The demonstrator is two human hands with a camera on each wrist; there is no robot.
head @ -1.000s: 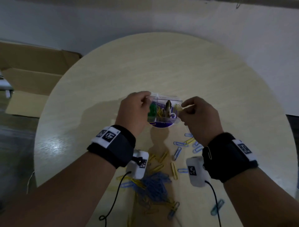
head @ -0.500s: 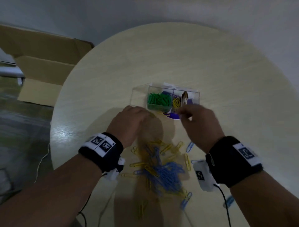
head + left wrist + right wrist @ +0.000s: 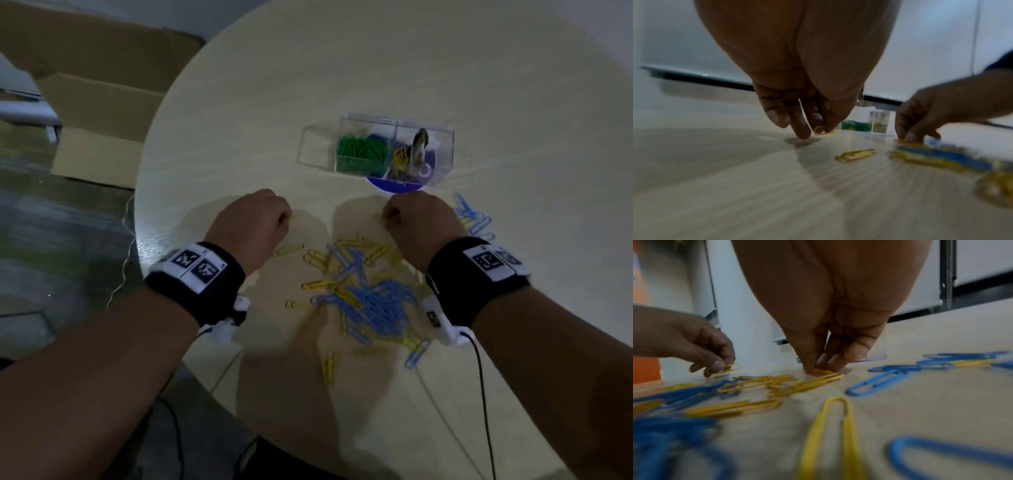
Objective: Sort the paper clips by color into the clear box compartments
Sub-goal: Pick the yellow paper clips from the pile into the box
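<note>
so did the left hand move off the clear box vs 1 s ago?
Yes. The left hand came toward the person, away from the clear box, down to the table, and pinches a yellow paper clip.

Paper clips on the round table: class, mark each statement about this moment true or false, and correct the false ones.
1. The left hand pinches a yellow clip. True.
2. Green clips lie in the clear box. True.
3. The loose pile on the table is red and green. False: blue clips and yellow ones.
4. The right hand is inside the box. False: it is down at the yellow clips on the table.
5. The box is shut with a lid. False: its top is open.
</note>
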